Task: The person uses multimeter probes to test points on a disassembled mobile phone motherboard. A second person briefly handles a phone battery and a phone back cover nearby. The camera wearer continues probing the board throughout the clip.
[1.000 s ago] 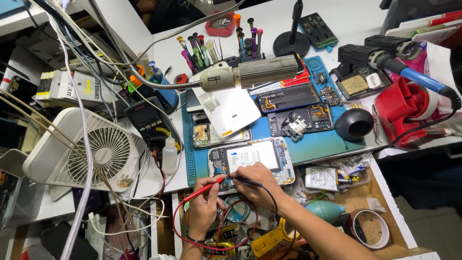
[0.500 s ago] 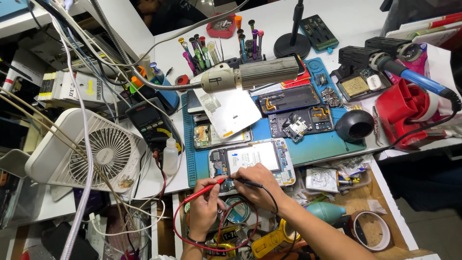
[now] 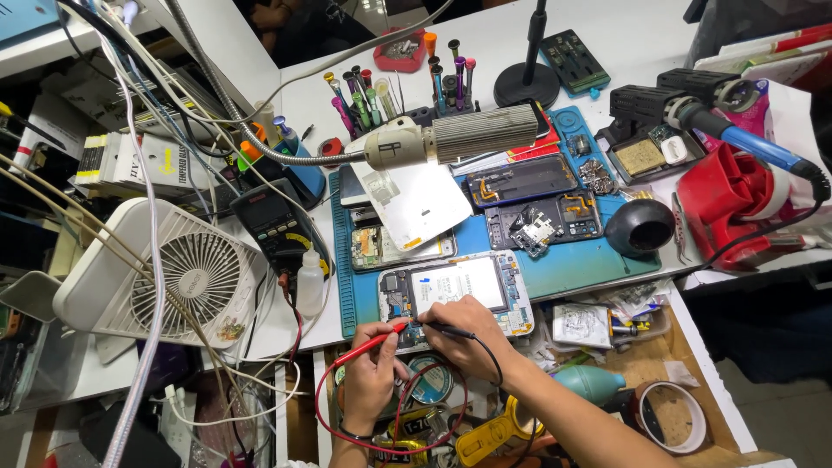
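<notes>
A person works at a crowded white tabletop (image 3: 659, 35), seen from above. Their left hand (image 3: 371, 374) has its grip closed around a red test probe (image 3: 371, 343), whose tip points right toward the lower left edge of an opened phone (image 3: 455, 295). Their right hand (image 3: 464, 334) has its grip closed around a black test probe (image 3: 444, 328), pinched between the fingers, its tip meeting the same lower edge of the phone, just beside the red one. The phone lies face down with its back cover off, a white battery filling its middle, on the near edge of a blue work mat (image 3: 555, 260). Red and black wires loop down from the probes below the hands.

Farther back on the mat lie more opened phones (image 3: 520, 180) and loose parts. A lamp on a bendy metal neck (image 3: 451, 139) hangs over them. To the left stand a dark multimeter (image 3: 279, 227), a small white bottle (image 3: 309, 286) and a white desk fan (image 3: 178, 277). A rack of screwdrivers (image 3: 407, 82) stands at the back. On the right sit a black dome-shaped object (image 3: 640, 227), a blue-handled soldering iron (image 3: 745, 143) and a red holder (image 3: 728, 204).
</notes>
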